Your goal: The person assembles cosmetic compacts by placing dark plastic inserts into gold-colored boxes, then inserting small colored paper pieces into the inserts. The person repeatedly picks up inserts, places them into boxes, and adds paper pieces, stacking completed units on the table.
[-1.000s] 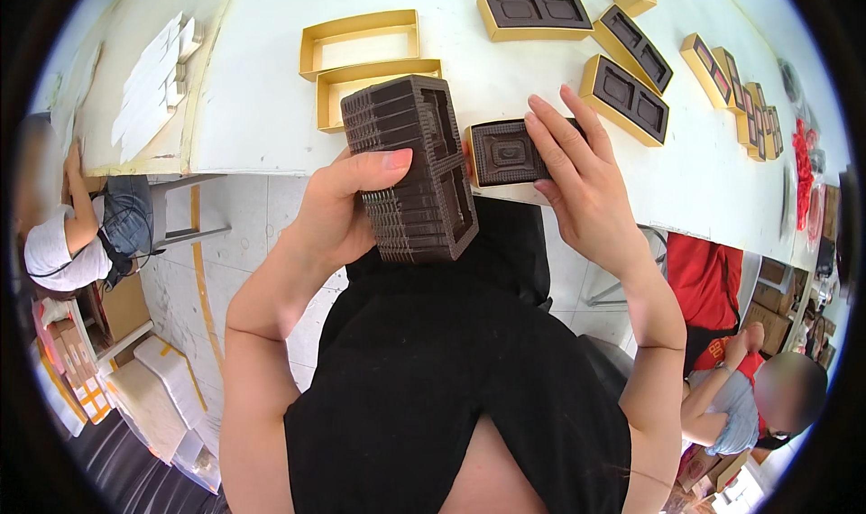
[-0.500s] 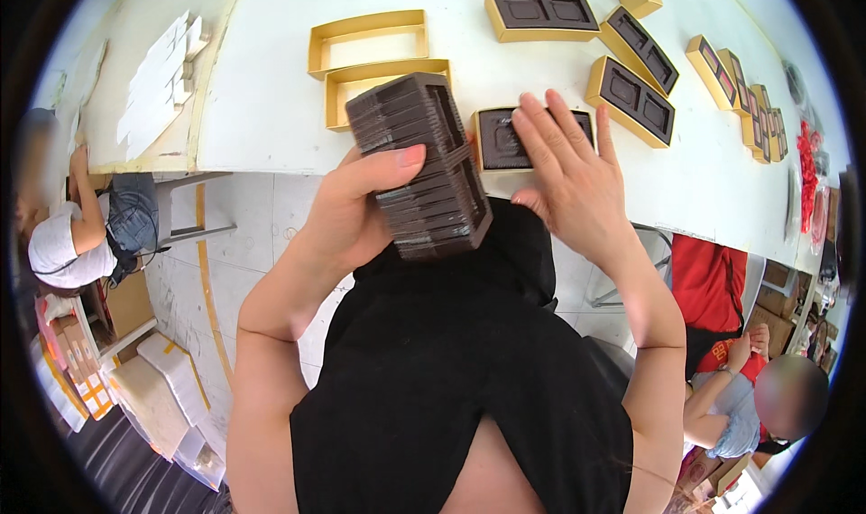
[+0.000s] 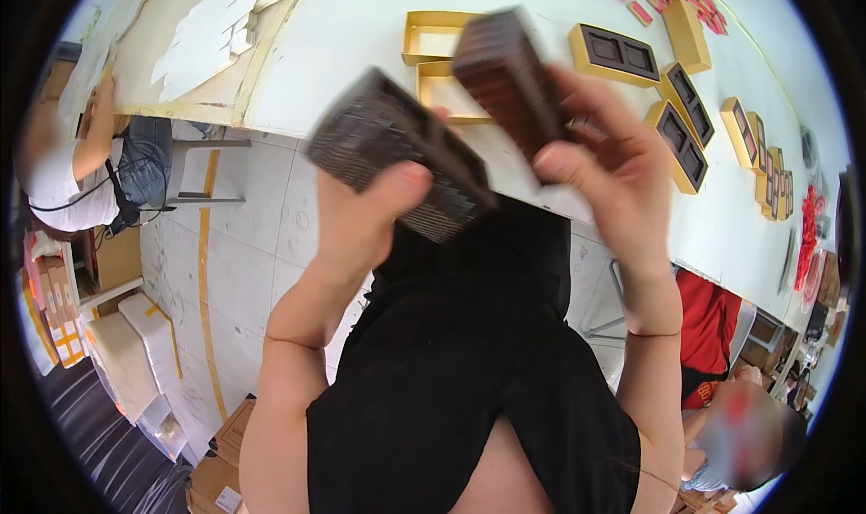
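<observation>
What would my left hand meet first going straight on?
Past the dark stack that your left hand holds, likely the nearer empty gold box, though depth is unclear and it might pass above.

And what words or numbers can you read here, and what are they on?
Nothing reads clearly.
Red cloth, lower right: yellow marks, too small.
Cardboard box, lower left: dark print, too small.
White label below it: too small.
Dark tray stack, left hand; dark block, right hand: blurred, no letters showing.
</observation>
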Tool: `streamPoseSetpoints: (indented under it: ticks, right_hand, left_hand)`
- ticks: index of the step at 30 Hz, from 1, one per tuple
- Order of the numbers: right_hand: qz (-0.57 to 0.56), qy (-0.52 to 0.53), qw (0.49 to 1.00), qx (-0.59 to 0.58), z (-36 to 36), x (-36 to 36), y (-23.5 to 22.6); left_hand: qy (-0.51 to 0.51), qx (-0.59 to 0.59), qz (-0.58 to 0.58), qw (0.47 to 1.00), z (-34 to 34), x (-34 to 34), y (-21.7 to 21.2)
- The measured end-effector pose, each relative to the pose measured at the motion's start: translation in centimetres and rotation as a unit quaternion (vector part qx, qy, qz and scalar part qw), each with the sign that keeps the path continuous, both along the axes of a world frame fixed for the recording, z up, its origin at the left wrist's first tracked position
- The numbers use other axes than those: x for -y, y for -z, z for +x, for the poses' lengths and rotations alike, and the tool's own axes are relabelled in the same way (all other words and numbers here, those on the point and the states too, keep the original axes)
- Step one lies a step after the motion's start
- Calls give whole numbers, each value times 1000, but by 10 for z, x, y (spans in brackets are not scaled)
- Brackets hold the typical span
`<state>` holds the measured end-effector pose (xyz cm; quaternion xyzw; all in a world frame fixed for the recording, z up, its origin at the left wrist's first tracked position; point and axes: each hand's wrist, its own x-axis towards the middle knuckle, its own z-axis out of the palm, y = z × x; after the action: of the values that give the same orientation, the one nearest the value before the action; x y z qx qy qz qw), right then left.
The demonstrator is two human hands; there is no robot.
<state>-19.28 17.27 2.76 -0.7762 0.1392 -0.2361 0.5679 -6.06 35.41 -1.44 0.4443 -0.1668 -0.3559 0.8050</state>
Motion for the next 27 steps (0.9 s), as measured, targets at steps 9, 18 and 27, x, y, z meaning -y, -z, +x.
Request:
streamPoseSetpoints:
  ticks: [9,18,27]
  right_hand:
    - [-505,-45,854,-119,51,-3,17]
    - [-481,-15,871,-96,60,-16,48]
    - [-550,12,821,-153,64,-31,49]
  left_hand:
    - [27,-134,-55,989,46,-12,13]
    - [39,-126,-19,991,47,-9,8]
    - [27,-179,-70,981,45,-12,15]
